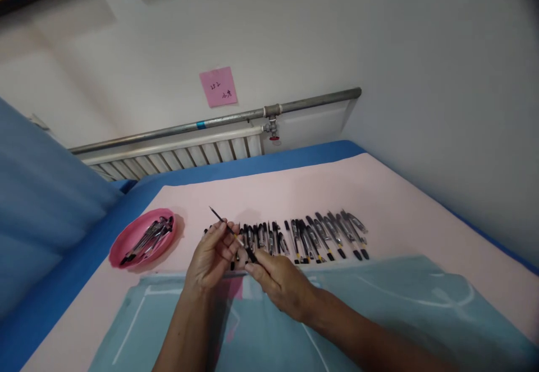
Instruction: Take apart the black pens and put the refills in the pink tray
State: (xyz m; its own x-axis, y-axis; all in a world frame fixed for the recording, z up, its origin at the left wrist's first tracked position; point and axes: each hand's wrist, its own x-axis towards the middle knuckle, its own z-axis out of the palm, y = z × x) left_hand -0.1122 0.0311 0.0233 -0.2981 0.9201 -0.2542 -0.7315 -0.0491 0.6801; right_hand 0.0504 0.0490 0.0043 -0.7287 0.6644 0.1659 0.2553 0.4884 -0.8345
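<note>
My left hand [214, 253] pinches a thin dark pen refill [218, 215], whose fine tip points up and to the left. Its lower end runs down toward a short black pen part [251, 254] between the thumb and fingers of my right hand [280, 282]. Whether the two pieces touch there, I cannot tell. Behind and beside my hands lies a long row of pens and pen parts [314, 236], clear with black and yellow ends. Some of the row is hidden by my fingers.
A pink oval basket [119, 243] with several pens [147, 240] stands at the left. Pale pink sheeting [396, 209] covers the blue surface [252, 161]. Teal cloth [379, 304] lies along the near edge. Beyond are a radiator [181, 158], a pipe [236, 118] and the wall.
</note>
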